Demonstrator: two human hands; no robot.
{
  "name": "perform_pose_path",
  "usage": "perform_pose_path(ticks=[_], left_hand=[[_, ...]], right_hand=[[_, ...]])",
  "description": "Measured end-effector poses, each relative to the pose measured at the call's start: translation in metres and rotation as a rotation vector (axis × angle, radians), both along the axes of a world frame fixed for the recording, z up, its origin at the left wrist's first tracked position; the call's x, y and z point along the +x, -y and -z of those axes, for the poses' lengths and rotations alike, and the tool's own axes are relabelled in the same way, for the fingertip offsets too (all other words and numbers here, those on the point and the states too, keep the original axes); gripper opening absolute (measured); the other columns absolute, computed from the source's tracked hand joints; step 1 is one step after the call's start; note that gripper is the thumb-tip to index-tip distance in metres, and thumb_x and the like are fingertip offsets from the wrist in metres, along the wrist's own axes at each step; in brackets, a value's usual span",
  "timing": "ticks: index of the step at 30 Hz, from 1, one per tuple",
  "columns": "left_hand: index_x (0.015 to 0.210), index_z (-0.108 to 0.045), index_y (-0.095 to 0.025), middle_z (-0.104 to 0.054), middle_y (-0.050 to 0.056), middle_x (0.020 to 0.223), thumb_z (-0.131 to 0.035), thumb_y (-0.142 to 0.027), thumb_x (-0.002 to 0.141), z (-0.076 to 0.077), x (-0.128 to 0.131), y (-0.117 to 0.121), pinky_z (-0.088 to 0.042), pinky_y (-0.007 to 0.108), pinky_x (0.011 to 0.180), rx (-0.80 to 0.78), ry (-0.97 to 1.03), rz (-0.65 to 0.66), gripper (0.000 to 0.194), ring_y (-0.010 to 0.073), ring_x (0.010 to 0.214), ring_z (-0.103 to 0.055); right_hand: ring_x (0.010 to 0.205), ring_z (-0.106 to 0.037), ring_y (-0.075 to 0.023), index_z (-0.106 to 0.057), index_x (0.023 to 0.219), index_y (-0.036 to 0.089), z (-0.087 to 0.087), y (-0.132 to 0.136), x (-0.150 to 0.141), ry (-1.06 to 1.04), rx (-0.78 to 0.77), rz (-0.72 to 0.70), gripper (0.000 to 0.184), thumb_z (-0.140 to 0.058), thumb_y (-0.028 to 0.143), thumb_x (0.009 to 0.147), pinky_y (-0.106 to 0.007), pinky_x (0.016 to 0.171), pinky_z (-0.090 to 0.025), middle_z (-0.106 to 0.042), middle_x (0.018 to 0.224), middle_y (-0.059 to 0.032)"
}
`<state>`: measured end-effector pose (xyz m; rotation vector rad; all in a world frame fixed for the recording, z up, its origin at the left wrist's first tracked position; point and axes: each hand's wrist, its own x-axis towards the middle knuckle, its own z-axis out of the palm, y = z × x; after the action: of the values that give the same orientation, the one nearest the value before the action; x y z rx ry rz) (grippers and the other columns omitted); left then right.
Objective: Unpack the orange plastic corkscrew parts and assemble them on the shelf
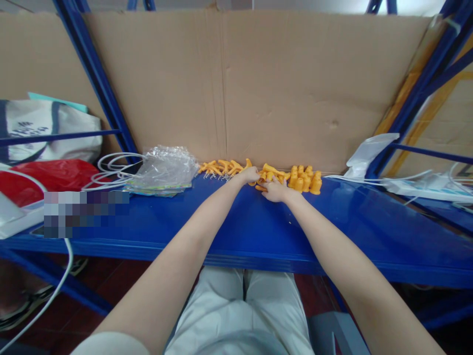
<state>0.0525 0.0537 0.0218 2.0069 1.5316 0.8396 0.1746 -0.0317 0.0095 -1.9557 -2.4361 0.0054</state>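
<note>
My left hand [251,174] reaches to the back of the blue table [254,231], in among small orange plastic pieces. Its fingertips are hard to make out against them. Beside it, my right hand [275,190] has its fingers bent around a small orange piece [260,188]. Branching orange pieces with small metal chains [220,168] lie in a row to the left of my hands. Loose orange pieces [271,170] lie just behind my right hand. A group of upright orange cap-like pieces [305,180] stands to its right.
Clear plastic bags [168,165] are stacked on the left near a coiled white cable [114,170]. A cardboard panel [281,88] closes off the back between blue metal posts [98,74]. White cables and a power strip [424,187] lie at the right.
</note>
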Motion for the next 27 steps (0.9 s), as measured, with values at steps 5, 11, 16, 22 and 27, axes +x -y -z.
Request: perform_pose_path(ticks=[5,11,16,22,27], left_hand=[[0.08,-0.065,-0.017,-0.065,0.001,0.061,-0.071,-0.013,0.068,-0.001,-0.007,0.004,-0.051,0.021,0.054,-0.114,0.016,0.044,0.014,0.012,0.049,-0.057],[0.073,-0.064,-0.014,-0.06,0.002,0.056,-0.067,-0.006,0.074,0.001,-0.001,0.004,-0.049,0.022,0.054,-0.046,0.118,-0.04,0.009,0.0158,0.056,-0.062],[0.082,-0.067,-0.013,-0.065,0.005,0.065,-0.064,-0.01,0.082,-0.004,0.002,0.003,-0.052,0.025,0.058,-0.157,0.351,-0.195,0.004,0.0181,0.064,-0.067],[0.094,-0.065,-0.014,-0.067,0.004,0.074,-0.057,-0.016,0.092,-0.004,0.003,0.01,-0.054,0.023,0.059,-0.137,0.454,-0.223,0.008,0.0171,0.072,-0.068],[0.094,-0.063,-0.015,-0.06,-0.002,0.066,-0.07,-0.017,0.085,0.002,0.005,0.015,-0.05,0.019,0.057,-0.12,0.346,-0.165,0.012,0.0132,0.064,-0.063]], right_hand=[[0.155,-0.008,-0.0408,-0.033,0.159,0.036,0.001,-0.002,0.004,-0.079,-0.038,0.057,0.061,-0.045,0.034,0.099,-0.077,0.114,-0.017,-0.02,0.17,-0.0053],[0.155,-0.003,-0.0416,-0.036,0.159,0.032,0.004,-0.006,0.009,-0.164,-0.058,0.047,0.058,-0.042,0.037,0.101,-0.073,0.116,-0.021,-0.026,0.168,-0.0076],[0.155,-0.004,-0.0425,-0.038,0.158,0.034,0.007,-0.009,0.01,-0.209,-0.034,0.037,0.06,-0.045,0.037,0.099,-0.078,0.112,-0.02,-0.028,0.167,-0.0074],[0.156,-0.006,-0.0411,-0.042,0.155,0.034,0.006,-0.002,0.003,-0.262,-0.007,0.078,0.061,-0.051,0.038,0.096,-0.077,0.114,-0.016,-0.029,0.167,-0.0084],[0.155,-0.014,-0.0403,-0.045,0.154,0.032,0.004,0.002,-0.002,-0.288,0.008,0.099,0.061,-0.054,0.036,0.094,-0.074,0.116,-0.014,-0.03,0.166,-0.0102]])
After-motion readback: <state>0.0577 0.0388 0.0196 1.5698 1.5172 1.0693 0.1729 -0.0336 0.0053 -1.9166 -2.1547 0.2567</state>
